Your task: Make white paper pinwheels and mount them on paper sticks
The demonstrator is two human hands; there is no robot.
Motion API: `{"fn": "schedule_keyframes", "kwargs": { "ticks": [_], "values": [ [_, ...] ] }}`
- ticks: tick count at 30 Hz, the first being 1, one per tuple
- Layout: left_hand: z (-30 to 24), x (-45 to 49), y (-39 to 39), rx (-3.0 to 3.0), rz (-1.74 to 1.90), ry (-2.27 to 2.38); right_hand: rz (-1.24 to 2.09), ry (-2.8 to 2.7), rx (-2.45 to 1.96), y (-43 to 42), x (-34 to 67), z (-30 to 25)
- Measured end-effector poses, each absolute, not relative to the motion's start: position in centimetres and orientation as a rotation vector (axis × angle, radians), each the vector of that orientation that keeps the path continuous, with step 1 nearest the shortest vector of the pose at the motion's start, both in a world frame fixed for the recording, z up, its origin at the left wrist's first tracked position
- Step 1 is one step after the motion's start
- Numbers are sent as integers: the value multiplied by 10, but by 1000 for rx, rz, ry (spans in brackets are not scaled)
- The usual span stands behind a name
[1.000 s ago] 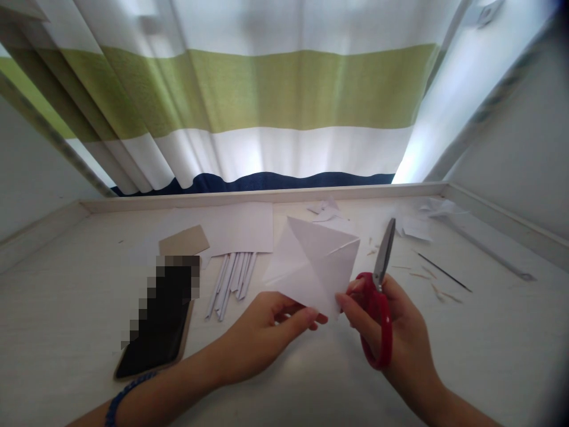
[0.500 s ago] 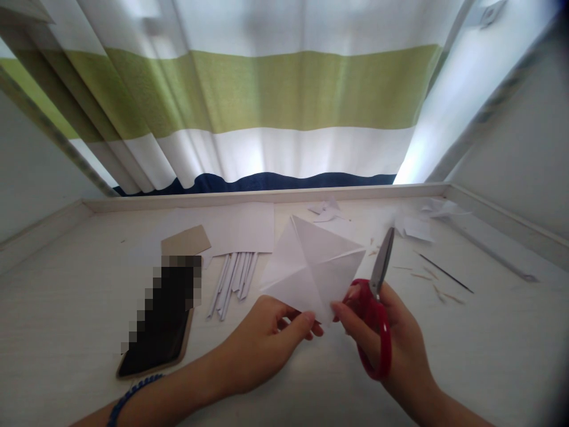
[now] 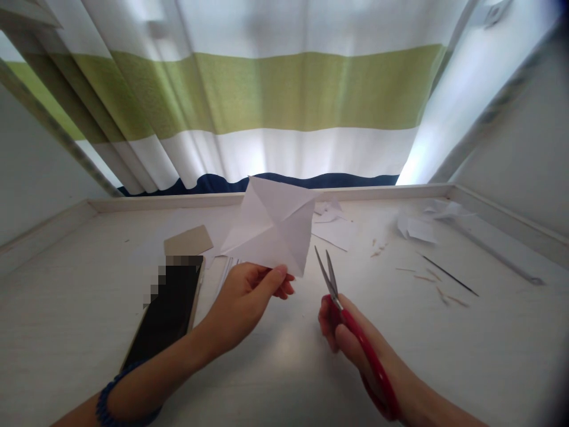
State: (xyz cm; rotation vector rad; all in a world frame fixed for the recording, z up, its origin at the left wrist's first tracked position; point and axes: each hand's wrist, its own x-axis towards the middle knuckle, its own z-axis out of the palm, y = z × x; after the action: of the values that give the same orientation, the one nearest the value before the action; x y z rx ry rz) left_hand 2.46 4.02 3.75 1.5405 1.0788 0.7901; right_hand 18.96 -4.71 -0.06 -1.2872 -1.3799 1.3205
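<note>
Head view: nearest, the right hand [image 3: 345, 349] has a closed grip around the red handles of the scissors [image 3: 341, 309], blades a little apart, pointing up. Just beyond, the left hand [image 3: 242, 295] pinches the lower edge of a creased white paper [image 3: 271, 228], raised above the surface [image 3: 444, 350], near the phone [image 3: 166, 317].

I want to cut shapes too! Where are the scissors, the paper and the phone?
scissors [image 3: 333, 289], head view, on the blades where they meet.
paper [image 3: 273, 225], head view, middle of the creased sheet.
phone [image 3: 169, 320], head view, on the dark screen.
</note>
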Motion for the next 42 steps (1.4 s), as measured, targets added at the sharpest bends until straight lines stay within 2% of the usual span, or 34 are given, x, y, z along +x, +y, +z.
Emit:
{"fn": "schedule_keyframes", "kwargs": {
  "ticks": [16,42],
  "values": [
    [34,28,36,1567,843,1033,1568,-1260,-1247,-44,182,-2],
    [36,30,32,1492,831,1041,1563,-1225,-1202,-45,182,-2]
  ]
}}
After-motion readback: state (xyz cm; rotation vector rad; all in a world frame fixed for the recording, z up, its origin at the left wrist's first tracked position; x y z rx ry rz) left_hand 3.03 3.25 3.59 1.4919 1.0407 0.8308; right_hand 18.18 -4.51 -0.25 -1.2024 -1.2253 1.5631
